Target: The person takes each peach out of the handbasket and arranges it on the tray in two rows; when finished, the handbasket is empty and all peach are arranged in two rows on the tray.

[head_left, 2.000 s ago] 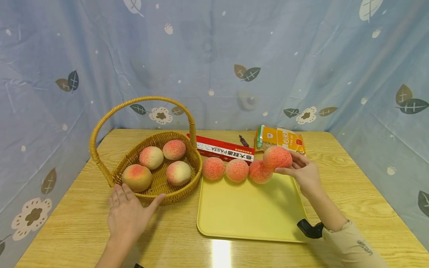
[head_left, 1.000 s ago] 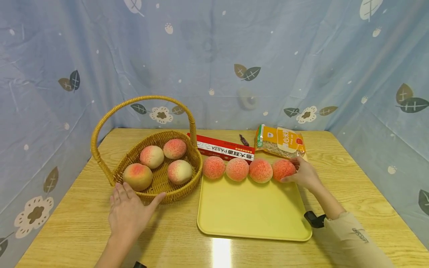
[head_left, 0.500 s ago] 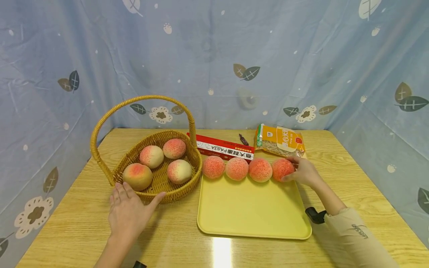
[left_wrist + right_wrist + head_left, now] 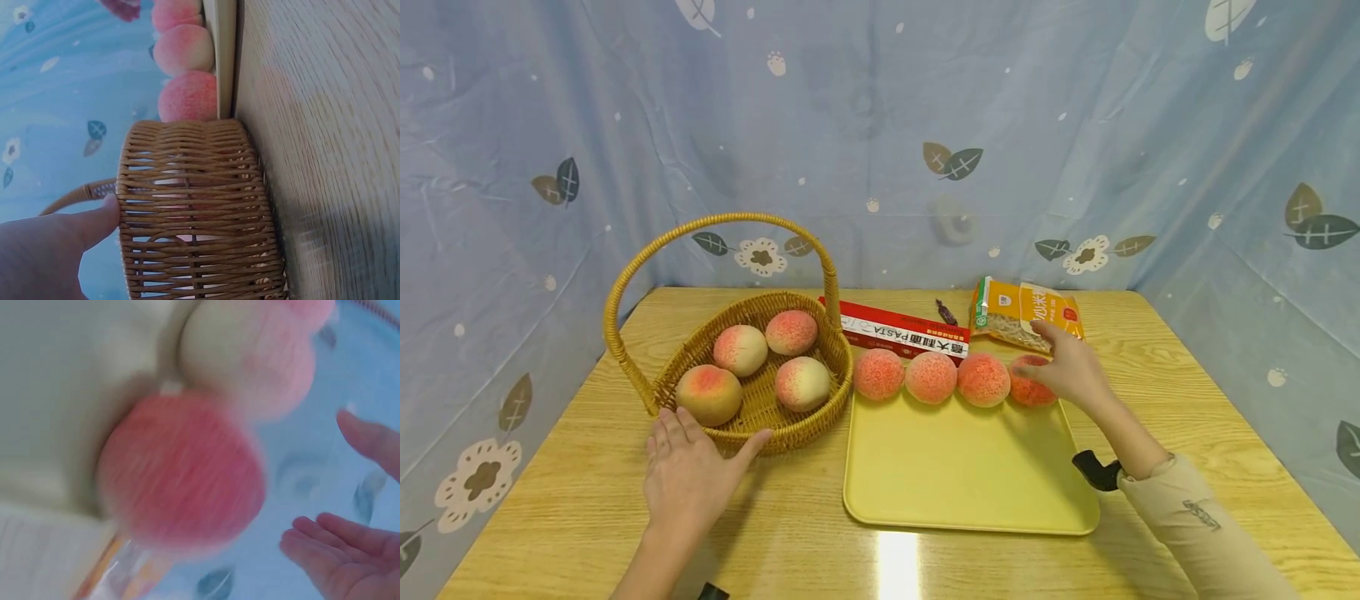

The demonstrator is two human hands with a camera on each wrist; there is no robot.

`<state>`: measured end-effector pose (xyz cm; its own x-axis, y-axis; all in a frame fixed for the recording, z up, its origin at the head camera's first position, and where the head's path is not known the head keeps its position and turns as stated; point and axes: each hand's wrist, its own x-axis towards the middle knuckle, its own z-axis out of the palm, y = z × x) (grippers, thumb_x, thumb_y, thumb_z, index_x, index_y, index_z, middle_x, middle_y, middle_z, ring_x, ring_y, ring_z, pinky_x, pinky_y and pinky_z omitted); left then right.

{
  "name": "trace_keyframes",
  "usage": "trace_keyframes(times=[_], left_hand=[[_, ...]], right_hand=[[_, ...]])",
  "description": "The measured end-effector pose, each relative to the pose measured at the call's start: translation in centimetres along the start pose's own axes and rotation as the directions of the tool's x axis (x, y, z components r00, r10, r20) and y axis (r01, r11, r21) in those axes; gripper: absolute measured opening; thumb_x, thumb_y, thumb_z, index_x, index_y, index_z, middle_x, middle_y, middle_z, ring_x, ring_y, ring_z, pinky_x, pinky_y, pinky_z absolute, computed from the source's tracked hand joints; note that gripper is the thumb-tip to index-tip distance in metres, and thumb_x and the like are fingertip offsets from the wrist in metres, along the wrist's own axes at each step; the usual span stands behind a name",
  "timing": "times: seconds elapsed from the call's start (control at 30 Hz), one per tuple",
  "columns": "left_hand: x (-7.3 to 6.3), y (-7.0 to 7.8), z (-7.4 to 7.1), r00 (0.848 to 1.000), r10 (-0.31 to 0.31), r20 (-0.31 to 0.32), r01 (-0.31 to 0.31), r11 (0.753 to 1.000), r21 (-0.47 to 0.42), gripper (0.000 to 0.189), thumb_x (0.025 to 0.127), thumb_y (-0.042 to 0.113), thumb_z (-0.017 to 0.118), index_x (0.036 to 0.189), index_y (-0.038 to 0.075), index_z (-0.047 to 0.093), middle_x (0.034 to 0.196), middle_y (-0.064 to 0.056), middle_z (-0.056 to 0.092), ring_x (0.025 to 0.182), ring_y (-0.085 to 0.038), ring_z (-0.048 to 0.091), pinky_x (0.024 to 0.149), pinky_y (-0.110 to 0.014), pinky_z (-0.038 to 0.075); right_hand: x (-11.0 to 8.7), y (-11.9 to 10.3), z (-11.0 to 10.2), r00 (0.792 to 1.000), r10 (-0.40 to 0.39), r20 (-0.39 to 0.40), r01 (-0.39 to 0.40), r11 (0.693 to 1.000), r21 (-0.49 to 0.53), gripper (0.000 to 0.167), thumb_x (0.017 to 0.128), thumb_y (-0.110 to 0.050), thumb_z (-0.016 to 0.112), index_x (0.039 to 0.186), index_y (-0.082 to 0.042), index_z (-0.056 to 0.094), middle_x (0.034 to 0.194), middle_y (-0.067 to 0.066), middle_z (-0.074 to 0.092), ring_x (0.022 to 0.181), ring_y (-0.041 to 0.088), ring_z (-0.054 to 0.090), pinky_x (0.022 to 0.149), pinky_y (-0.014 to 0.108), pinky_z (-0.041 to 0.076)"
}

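Reference point: yellow tray [image 4: 966, 475]. Left of it, wicker basket [image 4: 808, 432] with arched handle, holding four peaches: one yellow-orange with red crown [image 4: 709, 396], one cream with pink flank [image 4: 740, 350], one mostly pink, speckled [image 4: 792, 335], one cream blushed pink on one side [image 4: 805, 386]. Left hand [image 4: 683, 475], left of the tray: fingers straight and close together, thumb spread away; left wrist view shows the thumb touching the basket rim.

Behind the tray's far left, red-and-white box marked PASTA [image 4: 904, 333]. Along the tray's far edge, four round peaches in a close row: first [image 4: 878, 375] and second [image 4: 931, 378] speckled coral-pink, third [image 4: 983, 381] more densely speckled red, fourth [image 4: 1033, 395] deepest red, by the tray's far right corner. Behind the row, small dark item [image 4: 946, 313], too small to identify. Behind that corner, orange food packet [image 4: 1006, 319].

Right hand [image 4: 1071, 367], above that corner: thumb and fingers spread, apart from the fourth peach.
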<state>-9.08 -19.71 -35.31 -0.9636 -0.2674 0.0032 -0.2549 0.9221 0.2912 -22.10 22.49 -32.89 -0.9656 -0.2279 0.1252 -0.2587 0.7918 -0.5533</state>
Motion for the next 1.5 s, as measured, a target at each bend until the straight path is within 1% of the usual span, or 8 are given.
trace_keyframes(times=[0.13, 0.43, 0.7, 0.93, 1.07, 1.27, 1.37, 1.5], left_hand=[[0.0, 0.0, 0.0, 1.0, 0.004, -0.002, -0.004, 1.0, 0.007, 0.123, 0.086, 0.078, 0.041, 0.138, -0.029, 0.01, 0.143, -0.05, 0.005, 0.134, -0.062, 0.01, 0.111, -0.064, 0.011], [0.0, -0.2, 0.0, 1.0, -0.006, 0.017, 0.006, 1.0, 0.026, 0.123, 0.086, 0.078, 0.038, 0.138, -0.029, 0.008, 0.143, -0.05, 0.005, 0.134, -0.062, 0.009, 0.111, -0.064, 0.011], [0.1, 0.3, 0.1, 1.0, 0.015, 0.0, -0.015, 0.999, 0.03, 0.122, 0.086, 0.079, 0.039, 0.139, -0.028, 0.011, 0.144, -0.049, 0.008, 0.135, -0.061, 0.011, 0.112, -0.063, 0.011], [0.0, 0.1, -0.1, 1.0, 0.0, 0.001, 0.0, 0.999, 0.039, 0.122, 0.086, 0.078, 0.039, 0.139, -0.028, 0.011, 0.144, -0.049, 0.008, 0.135, -0.06, 0.011, 0.112, -0.062, 0.011], [0.0, 0.1, -0.1, 1.0, 0.004, -0.006, -0.004, 0.999, 0.045, 0.121, 0.087, 0.078, 0.039, 0.138, -0.029, 0.011, 0.143, -0.05, 0.009, 0.135, -0.061, 0.012, 0.112, -0.062, 0.012], [-0.1, 0.1, -0.2, 1.0, -0.004, -0.002, 0.004, 0.999, 0.051, 0.12, 0.087, 0.076, 0.041, 0.138, -0.029, 0.012, 0.143, -0.049, 0.009, 0.135, -0.061, 0.012, 0.112, -0.062, 0.012], [0.0, 0.1, -0.1, 1.0, 0.0, -0.008, 0.001, 0.998, 0.058, 0.121, 0.087, 0.077, 0.04, 0.138, -0.029, 0.013, 0.143, -0.049, 0.011, 0.135, -0.061, 0.013, 0.112, -0.063, 0.014], [0.0, 0.1, -0.1, 1.0, -0.001, -0.015, 0.002, 0.999, 0.053, 0.121, 0.087, 0.077, 0.04, 0.138, -0.028, 0.013, 0.143, -0.049, 0.011, 0.135, -0.06, 0.013, 0.112, -0.063, 0.014]], right_hand=[[0.3, -2.6, 1.7, 0.995, -0.093, -0.021, 0.094, 0.995, 0.029, 0.065, 0.082, -0.012, 0.077, 0.136, 0.01, 0.048, 0.131, 0.032, 0.054, 0.091, 0.045, 0.064, 0.077, 0.051, 0.053], [2.1, -10.1, 6.0, 0.953, -0.267, 0.139, 0.215, 0.927, 0.306, 0.045, 0.092, -0.014, 0.067, 0.131, 0.007, 0.056, 0.13, 0.024, 0.058, 0.119, 0.039, 0.057, 0.097, 0.043, 0.049], [4.3, -14.7, 9.9, 0.907, -0.352, 0.232, 0.275, 0.911, 0.309, 0.046, 0.092, -0.017, 0.068, 0.132, 0.005, 0.057, 0.13, 0.019, 0.06, 0.118, 0.033, 0.059, 0.096, 0.038, 0.05], [7.2, -18.1, 13.1, 0.876, -0.342, 0.339, 0.256, 0.927, 0.274, 0.039, 0.098, -0.009, 0.059, 0.134, 0.002, 0.056, 0.131, 0.019, 0.06, 0.115, 0.029, 0.06, 0.087, 0.031, 0.052], [8.7, -19.2, 14.4, 0.879, -0.3, 0.371, 0.245, 0.951, 0.188, 0.032, 0.096, -0.007, 0.061, 0.127, 0.001, 0.062, 0.121, 0.016, 0.065, 0.105, 0.025, 0.064, 0.077, 0.025, 0.051], [9.6, -19.9, 15.7, 0.886, -0.165, 0.433, 0.095, 0.979, 0.179, 0.053, 0.086, -0.03, 0.076, 0.128, -0.002, 0.061, 0.125, 0.013, 0.064, 0.116, 0.028, 0.058, 0.09, 0.034, 0.051], [9.6, -20.0, 16.3, 0.86, -0.111, 0.497, 0.051, 0.99, 0.133, 0.07, 0.081, -0.043, 0.078, 0.133, -0.001, 0.057, 0.133, 0.013, 0.058, 0.124, 0.03, 0.052, 0.096, 0.037, 0.048], [9.4, -20.1, 16.7, 0.794, -0.169, 0.584, 0.117, 0.985, 0.126, 0.058, 0.078, -0.044, 0.079, 0.118, -0.004, 0.068, 0.117, 0.007, 0.067, 0.112, 0.023, 0.059, 0.089, 0.03, 0.049]])
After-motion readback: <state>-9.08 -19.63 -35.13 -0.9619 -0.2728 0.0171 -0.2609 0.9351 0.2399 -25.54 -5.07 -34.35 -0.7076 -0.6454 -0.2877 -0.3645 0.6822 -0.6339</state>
